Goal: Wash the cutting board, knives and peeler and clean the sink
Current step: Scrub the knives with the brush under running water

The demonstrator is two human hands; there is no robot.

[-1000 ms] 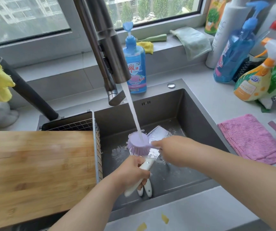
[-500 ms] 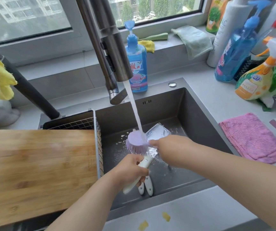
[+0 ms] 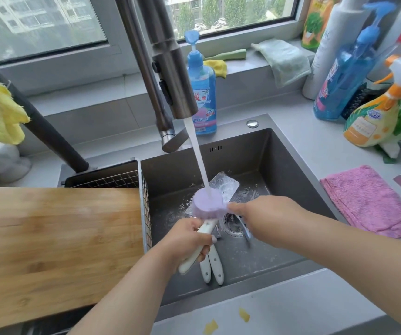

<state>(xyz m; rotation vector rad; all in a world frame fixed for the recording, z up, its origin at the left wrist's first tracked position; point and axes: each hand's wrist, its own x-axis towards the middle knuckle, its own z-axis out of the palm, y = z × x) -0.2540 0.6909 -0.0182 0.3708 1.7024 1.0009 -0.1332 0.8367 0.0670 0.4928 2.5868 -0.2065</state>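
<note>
Left hand: fingers wrapped round the white handle of the dish brush, held over the sink.
Right hand: fingertips pinching the edge of the lilac brush head; what the hidden fingers do cannot be told.
Water stream: falls from the faucet, above and beyond both hands, straight onto the brush head.
Cleaver: broad wet blade lying on the sink floor just beyond the brush head, partly covered by it.
White handles: two, side by side on the sink floor just below the left hand; their blades are hidden.
Drain: between the two hands, under the right fingertips.
Cutting board: wooden, lying flat to the left of the left hand, across a wire basket at the sink's left edge.
Pink cloth: on the counter to the right of the right forearm.
Soap bottle: blue pump bottle standing behind the sink, beyond the hands.
</note>
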